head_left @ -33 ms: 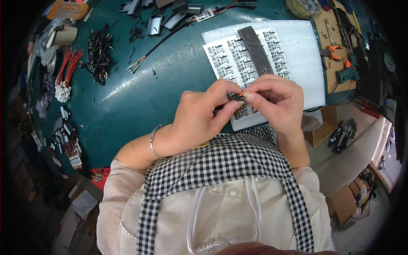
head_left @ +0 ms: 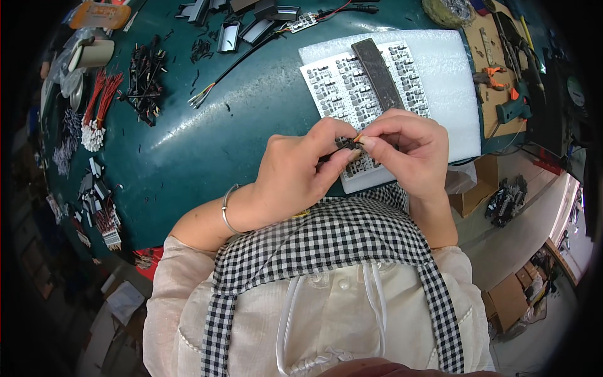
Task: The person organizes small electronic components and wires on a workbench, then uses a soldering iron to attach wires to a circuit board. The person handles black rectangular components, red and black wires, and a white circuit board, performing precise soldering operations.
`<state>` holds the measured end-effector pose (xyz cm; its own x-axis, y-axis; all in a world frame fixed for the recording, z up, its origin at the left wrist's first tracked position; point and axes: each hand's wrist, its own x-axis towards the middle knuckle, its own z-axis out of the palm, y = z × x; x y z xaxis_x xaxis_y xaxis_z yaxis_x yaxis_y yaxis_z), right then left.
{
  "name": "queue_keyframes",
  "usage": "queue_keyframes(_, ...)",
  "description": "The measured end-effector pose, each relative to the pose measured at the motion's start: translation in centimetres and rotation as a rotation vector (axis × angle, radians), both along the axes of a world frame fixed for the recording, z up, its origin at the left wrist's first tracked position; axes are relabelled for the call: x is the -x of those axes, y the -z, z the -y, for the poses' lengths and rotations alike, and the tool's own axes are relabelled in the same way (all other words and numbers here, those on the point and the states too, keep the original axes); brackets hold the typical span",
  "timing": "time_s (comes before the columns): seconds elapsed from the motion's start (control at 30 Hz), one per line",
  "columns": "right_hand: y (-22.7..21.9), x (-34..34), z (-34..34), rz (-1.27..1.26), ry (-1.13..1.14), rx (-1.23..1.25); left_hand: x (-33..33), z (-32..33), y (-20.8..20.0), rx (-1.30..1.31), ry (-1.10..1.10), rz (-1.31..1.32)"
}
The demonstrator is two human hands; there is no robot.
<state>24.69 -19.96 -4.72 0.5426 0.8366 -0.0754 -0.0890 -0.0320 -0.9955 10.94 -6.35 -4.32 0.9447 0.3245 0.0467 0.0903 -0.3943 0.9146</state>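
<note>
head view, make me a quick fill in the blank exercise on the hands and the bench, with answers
The hand whose wrist wears a silver bracelet is the ____ one.
The bright wire pinched by the right hand is ____.
The foam sheet beneath the circuit boards is ____.
The bundled wires ending in white connectors are ____.

Missing words: left; orange; white; red

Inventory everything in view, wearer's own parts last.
Small wired part: one, black and orange, between hands
Rectangular circuit panel: apparently one, white, under hands
Flat bar: one, dark, across panel
Foam sheet: one, white, beneath panel
Glossy tabletop: one, green, centre
Thin wire bundles: several, red and white, left
Tangled cable pile: one, black, upper left
Metal channel pieces: several, grey, top
Pistol-shaped tool: one, green, right
Cardboard boxes: at least two, brown, right
Checked apron: one, black and white, below
Left hand: one, bare, pinching part
Right hand: one, bare, pinching part
</note>
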Motion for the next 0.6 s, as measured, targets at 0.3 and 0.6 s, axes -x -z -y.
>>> queue_keyframes(0.3,0.4,0.24,-0.2,-0.015,-0.007,0.022,-0.22,-0.21,0.29,-0.197,-0.002,0.114)
queue_keyframes(0.6,0.39,0.48,-0.63,0.062,-0.031,0.046,-0.12,-0.47,0.23,-0.285,0.025,0.125)
